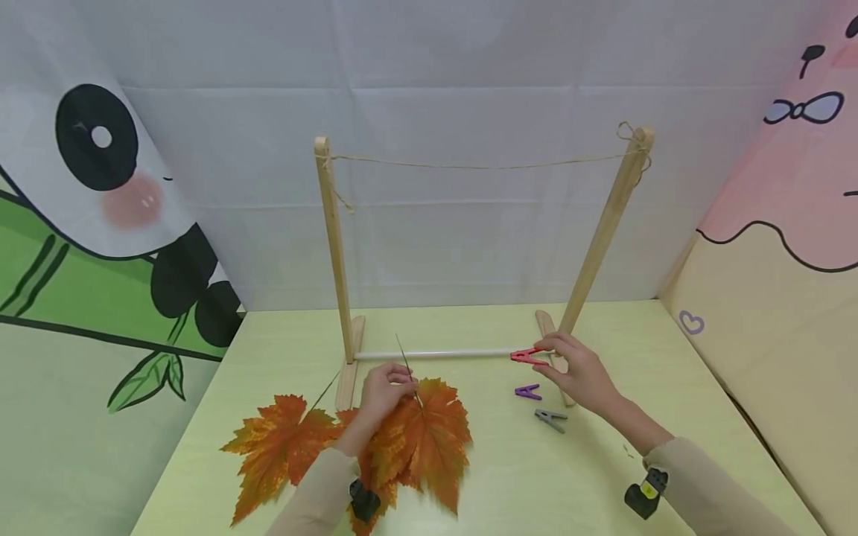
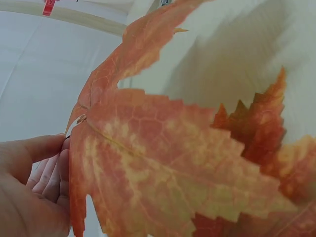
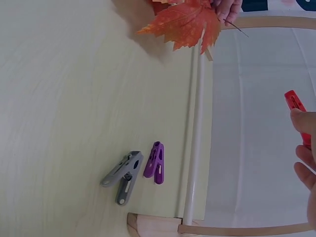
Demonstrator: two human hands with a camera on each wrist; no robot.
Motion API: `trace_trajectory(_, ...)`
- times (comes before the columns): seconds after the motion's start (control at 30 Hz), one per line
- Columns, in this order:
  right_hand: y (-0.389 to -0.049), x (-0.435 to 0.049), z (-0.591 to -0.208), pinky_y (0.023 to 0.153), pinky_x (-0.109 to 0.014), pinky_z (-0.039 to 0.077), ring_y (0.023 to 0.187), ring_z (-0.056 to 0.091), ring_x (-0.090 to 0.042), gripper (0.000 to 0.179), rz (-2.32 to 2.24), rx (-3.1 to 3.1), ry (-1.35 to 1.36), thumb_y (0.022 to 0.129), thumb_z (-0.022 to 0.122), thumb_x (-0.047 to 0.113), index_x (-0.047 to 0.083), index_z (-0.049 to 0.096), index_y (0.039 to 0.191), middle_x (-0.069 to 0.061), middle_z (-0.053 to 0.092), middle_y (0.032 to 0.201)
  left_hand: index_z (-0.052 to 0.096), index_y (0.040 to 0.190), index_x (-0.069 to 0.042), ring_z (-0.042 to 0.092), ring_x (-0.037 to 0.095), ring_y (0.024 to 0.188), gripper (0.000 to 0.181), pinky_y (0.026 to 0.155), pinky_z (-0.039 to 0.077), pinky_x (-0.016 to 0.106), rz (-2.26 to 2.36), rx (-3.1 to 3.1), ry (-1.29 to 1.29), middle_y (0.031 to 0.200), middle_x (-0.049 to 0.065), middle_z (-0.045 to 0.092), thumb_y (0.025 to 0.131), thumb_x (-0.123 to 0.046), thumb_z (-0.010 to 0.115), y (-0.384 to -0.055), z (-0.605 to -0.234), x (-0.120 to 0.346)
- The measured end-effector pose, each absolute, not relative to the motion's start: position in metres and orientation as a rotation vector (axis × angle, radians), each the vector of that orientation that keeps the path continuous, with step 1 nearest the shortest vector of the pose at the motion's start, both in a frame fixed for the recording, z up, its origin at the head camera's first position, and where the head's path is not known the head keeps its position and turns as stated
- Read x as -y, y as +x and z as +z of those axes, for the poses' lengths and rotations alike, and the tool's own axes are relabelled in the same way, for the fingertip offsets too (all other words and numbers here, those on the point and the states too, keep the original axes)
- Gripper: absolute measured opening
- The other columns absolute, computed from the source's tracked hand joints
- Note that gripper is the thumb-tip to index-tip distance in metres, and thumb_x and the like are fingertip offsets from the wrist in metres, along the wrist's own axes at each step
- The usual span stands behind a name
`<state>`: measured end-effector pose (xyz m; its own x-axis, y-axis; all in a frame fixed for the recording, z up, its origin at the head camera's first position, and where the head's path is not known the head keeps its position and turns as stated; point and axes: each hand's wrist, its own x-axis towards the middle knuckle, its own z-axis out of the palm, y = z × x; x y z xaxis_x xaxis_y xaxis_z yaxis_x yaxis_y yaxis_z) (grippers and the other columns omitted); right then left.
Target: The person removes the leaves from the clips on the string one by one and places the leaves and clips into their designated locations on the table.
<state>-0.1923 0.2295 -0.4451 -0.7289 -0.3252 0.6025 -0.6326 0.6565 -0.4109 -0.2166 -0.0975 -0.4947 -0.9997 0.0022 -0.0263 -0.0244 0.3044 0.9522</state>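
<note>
My left hand [image 1: 387,388] pinches the thin stem of an orange maple leaf [image 1: 429,447], which hangs below the fingertips. In the left wrist view that leaf [image 2: 148,148] fills the middle, the thumb at its stem base. My right hand [image 1: 579,372] holds a red clothespin [image 1: 528,356] between thumb and fingers, above the table near the frame's right post. The red clothespin [image 3: 295,101] also shows in the right wrist view. On the table below lie a purple clothespin [image 1: 528,391] and a grey clothespin [image 1: 551,420]. Another maple leaf [image 1: 281,447] lies at the left; a further one is partly hidden.
A wooden frame stands at the back, with a left post [image 1: 333,253], a right post [image 1: 606,231] and a white rod [image 1: 436,354] low between them. Twine [image 1: 469,166] stretches between the post tops. Printed cloth panels flank the pale table [image 1: 496,476].
</note>
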Motion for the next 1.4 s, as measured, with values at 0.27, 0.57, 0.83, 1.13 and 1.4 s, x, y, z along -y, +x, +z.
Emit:
trace_trajectory(0.27,-0.189,-0.226,-0.461,0.061,-0.024,0.046,0.077,0.052,-0.009,0.034,0.868,2.405,0.752,0.063,0.08,0.003,0.005,0.064,0.093,0.0,0.06,0.093,0.06,0.083,0.006,0.059,0.014,0.054,0.015,0.05,0.051,0.029,1.825,-2.467,-0.052,0.071,0.015,0.067,0.073,0.003,0.07,-0.212,-0.513,0.096)
trace_trajectory(0.57,-0.187,-0.221,-0.476,0.064,-0.026,0.049,0.08,0.054,-0.009,0.033,0.88,2.441,0.761,0.065,0.08,0.005,0.007,0.064,0.094,0.002,0.06,0.093,0.058,0.085,0.008,0.061,0.014,0.055,0.017,0.048,0.051,0.026,1.841,-2.47,-0.122,0.075,0.017,0.067,0.073,0.003,0.07,-0.21,-0.529,0.096)
trace_trajectory(0.83,-0.182,-0.22,-0.488,0.064,-0.033,0.051,0.081,0.055,-0.011,0.034,0.889,2.447,0.763,0.063,0.08,0.005,0.007,0.064,0.093,0.0,0.059,0.092,0.057,0.082,0.005,0.06,0.013,0.054,0.017,0.047,0.049,0.024,1.811,-2.558,-0.211,0.072,0.014,0.067,0.072,0.003,0.071,-0.211,-0.545,0.099)
trace_trajectory(1.13,-0.177,-0.216,-0.504,0.061,-0.032,0.05,0.076,0.056,-0.012,0.032,0.951,2.451,0.75,0.064,0.08,0.005,0.006,0.064,0.092,-0.001,0.061,0.091,0.056,0.081,0.006,0.062,0.015,0.055,0.017,0.046,0.049,0.023,1.909,-2.516,-0.213,0.071,0.016,0.066,0.071,0.007,0.069,-0.213,-0.561,0.101)
trace_trajectory(1.4,-0.169,-0.211,-0.524,0.066,-0.034,0.052,0.081,0.059,-0.021,0.032,1.061,2.515,0.703,0.066,0.078,0.002,0.006,0.065,0.095,-0.004,0.062,0.095,0.056,0.084,0.008,0.062,0.014,0.057,0.018,0.048,0.05,0.024,1.912,-2.497,-0.213,0.073,0.017,0.066,0.072,0.006,0.069,-0.215,-0.568,0.102)
